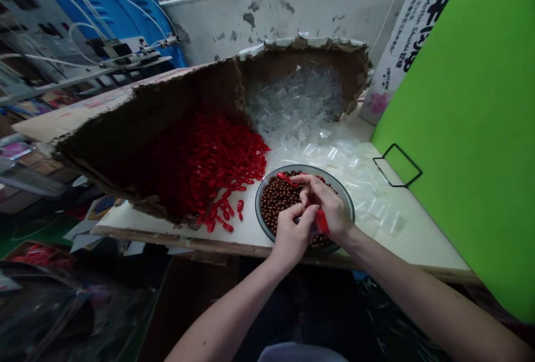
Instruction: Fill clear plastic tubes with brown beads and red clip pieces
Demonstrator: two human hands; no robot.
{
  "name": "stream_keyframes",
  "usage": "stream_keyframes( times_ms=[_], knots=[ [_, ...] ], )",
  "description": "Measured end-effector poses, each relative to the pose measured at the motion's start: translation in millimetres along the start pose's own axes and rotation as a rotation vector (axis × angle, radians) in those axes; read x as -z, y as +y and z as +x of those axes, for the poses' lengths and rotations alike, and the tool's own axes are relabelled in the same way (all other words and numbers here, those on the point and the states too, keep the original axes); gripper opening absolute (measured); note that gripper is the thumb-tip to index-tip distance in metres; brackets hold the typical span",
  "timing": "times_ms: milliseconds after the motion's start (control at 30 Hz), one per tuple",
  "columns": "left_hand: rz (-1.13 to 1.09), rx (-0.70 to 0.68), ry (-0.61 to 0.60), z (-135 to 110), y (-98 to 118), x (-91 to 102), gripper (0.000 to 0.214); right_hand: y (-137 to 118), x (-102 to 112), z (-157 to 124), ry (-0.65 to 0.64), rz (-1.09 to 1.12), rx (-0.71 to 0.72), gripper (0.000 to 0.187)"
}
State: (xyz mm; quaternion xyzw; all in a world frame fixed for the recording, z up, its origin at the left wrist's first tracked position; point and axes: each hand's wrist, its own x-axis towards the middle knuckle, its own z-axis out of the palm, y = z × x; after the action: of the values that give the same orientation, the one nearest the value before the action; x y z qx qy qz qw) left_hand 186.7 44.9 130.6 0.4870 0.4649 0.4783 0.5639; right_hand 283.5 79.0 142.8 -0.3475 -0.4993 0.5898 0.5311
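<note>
Both bare hands work close together above a round, grey-rimmed dish heaped with glossy brown beads. The right hand has its fingers closed around a thin red strip, whose end pokes out to the left over the beads and whose other end hangs below the hand. The left hand sits just beneath, its fingers curled together and touching the right hand (whatever they pinch is hidden). The dish rests on a white tabletop, beside a torn-open cardboard box. Red capsule-shaped pieces spill from the box toward the dish, and small clear plastic pieces scatter across the table on its right. A green board with a black wire loop stands further right.
</note>
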Motion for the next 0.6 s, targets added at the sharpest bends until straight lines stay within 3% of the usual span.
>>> stream_keyframes(
  times_ms=[100, 200, 267, 333, 400, 500, 600],
  knots=[
    [0.017, 0.052, -0.091, -0.9, 4.7, 7.1, 0.037, -2.4, -2.6, -2.5, 0.025, 0.051, -0.037, 0.039],
    [0.073, 0.109, -0.058, -15.1, 4.9, 38.1, 0.038, -6.8, 21.2, -7.7, 0.119, -0.009, 0.005, 0.038],
    [0.124, 0.116, 0.090, -35.1, -3.3, 76.0, 0.038, -2.3, 61.2, -14.9, 0.297, -0.167, 0.021, 0.029],
    [0.221, 0.177, 0.301, -62.6, -20.0, 123.7, 0.038, 11.6, 114.5, -27.7, 0.532, -0.365, -0.006, 0.027],
    [0.327, 0.286, 0.487, -94.5, -44.4, 173.5, 0.046, 32.0, 166.7, -46.8, 0.618, -0.607, -0.127, 0.032],
    [0.515, 0.535, 0.732, -143.2, -90.2, 237.6, 0.058, 61.2, 214.9, -79.2, 0.447, -1.043, -0.306, 0.032],
    [0.721, 0.645, 0.791, -182.7, -139.3, 280.2, 0.051, 76.7, 220.8, -98.8, 0.235, -1.214, -0.260, 0.029]
  ],
)
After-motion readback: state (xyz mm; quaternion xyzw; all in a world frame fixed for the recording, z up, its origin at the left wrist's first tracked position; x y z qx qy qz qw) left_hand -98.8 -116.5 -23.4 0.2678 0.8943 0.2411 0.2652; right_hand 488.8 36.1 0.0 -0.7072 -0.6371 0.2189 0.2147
